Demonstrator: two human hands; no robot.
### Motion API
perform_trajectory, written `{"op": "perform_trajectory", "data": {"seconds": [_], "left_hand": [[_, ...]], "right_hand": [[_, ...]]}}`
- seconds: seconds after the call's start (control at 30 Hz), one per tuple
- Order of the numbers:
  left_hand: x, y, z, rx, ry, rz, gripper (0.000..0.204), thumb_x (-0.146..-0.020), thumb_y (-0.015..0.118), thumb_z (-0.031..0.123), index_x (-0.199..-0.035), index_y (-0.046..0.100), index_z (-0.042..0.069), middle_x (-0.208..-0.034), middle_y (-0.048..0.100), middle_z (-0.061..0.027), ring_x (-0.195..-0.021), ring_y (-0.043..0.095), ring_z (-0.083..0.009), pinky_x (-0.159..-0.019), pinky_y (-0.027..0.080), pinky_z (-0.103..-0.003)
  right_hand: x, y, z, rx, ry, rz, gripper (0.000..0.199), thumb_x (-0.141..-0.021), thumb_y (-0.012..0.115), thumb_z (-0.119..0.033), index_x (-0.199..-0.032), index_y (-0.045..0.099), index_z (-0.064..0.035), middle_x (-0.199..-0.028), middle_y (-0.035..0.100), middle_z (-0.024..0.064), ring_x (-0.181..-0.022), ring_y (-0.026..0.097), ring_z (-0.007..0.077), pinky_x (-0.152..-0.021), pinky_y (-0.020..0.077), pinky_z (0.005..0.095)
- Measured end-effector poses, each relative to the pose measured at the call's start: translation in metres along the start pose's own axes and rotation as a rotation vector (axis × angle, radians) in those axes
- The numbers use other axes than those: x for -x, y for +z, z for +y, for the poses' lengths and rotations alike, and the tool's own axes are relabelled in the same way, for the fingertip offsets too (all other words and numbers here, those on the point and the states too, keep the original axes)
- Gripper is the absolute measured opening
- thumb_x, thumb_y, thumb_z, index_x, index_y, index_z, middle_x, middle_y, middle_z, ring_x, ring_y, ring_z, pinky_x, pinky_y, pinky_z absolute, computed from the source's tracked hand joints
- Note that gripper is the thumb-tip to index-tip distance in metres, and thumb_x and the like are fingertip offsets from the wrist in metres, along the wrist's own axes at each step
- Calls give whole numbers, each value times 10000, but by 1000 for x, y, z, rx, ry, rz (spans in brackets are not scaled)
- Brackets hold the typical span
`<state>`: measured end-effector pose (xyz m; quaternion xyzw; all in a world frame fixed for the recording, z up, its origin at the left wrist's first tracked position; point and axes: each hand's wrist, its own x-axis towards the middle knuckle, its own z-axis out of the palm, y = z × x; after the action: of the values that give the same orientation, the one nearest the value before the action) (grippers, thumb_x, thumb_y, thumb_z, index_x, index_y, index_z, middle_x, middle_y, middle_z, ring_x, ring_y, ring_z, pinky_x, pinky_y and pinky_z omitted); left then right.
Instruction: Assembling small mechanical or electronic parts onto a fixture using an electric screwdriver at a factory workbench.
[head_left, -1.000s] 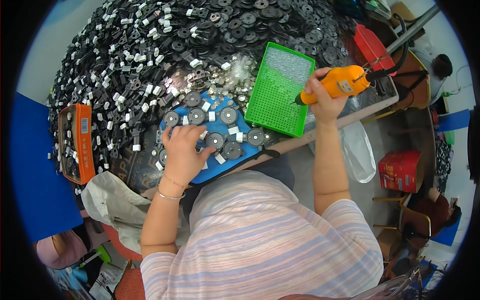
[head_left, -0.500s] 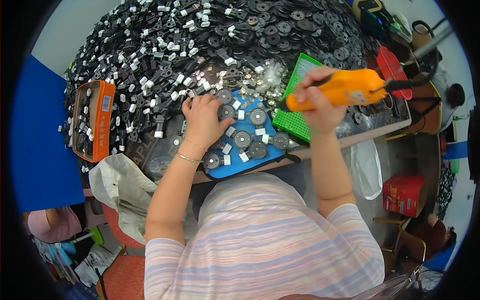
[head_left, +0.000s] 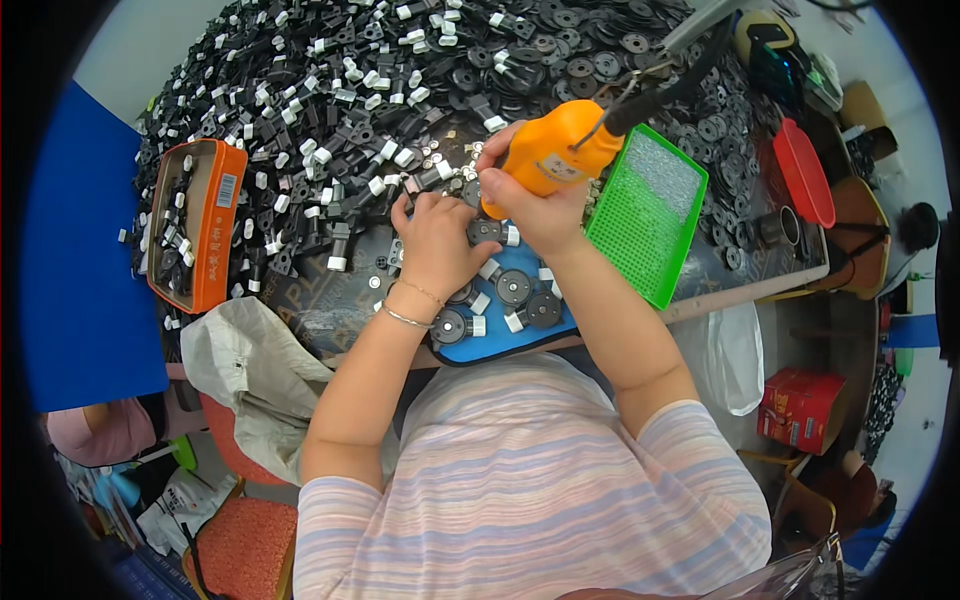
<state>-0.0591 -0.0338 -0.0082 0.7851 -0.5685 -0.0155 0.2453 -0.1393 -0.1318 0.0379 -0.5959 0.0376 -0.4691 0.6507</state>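
My right hand (head_left: 540, 205) grips an orange electric screwdriver (head_left: 550, 155), its tip pointing down at the far edge of a blue mat (head_left: 490, 345). A black cable (head_left: 665, 95) runs from the tool up to the right. My left hand (head_left: 435, 245) rests flat on the mat, fingers pressing on a small black round part that is mostly hidden under it. Several black round parts with white plugs (head_left: 515, 288) lie on the mat between and below my hands.
A big heap of black and white parts (head_left: 370, 90) covers the far table. An orange box (head_left: 195, 220) with parts stands left, a green tray (head_left: 650, 210) right, a red tray (head_left: 805, 180) beyond. A white bag (head_left: 255, 370) hangs at the near edge.
My right hand has brought the orange screwdriver from over the green tray leftward to the blue mat, beside my left hand. The view has shifted so the mat sits more central.
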Motion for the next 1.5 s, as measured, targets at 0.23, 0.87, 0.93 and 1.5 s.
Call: {"op": "perform_trajectory", "data": {"seconds": [0.23, 0.87, 0.93, 1.5], "left_hand": [[-3, 0, 0, 3, 7, 23, 359, -550, 753, 326, -801, 629, 101, -794, 589, -6, -934, 475, -209, -926, 203, -518], [3, 4, 10, -138, 62, 39, 396, -600, 716, 401, -763, 611, 55, -820, 573, -39, -953, 466, -229, -949, 172, -534], [6, 7, 17, -151, 73, 93, 412, -601, 711, 424, -745, 594, 56, -821, 565, -43, -922, 470, -229, -946, 174, -526], [4, 1, 16, -39, 56, -121, 397, -594, 748, 271, -907, 573, 102, -924, 571, -40, -977, 469, -234, -942, 194, -506]], "right_hand": [[-2, 5, 2, -3, 21, -74, 240, -662, 616, 58, -862, 507, -17, -768, 537, 53, -672, 530, 105, -576, 430, 219], [11, -103, -80, 159, -173, 246, 207, -713, 569, 20, -908, 502, 11, -772, 533, 117, -584, 516, 159, -543, 435, 274], [20, -130, -80, 238, -174, 335, 206, -709, 567, 39, -902, 500, 22, -749, 538, 120, -563, 514, 159, -539, 433, 269], [40, -167, -75, 315, -160, 424, 216, -708, 575, 37, -902, 485, 5, -709, 531, 102, -544, 520, 150, -505, 428, 254]]}}
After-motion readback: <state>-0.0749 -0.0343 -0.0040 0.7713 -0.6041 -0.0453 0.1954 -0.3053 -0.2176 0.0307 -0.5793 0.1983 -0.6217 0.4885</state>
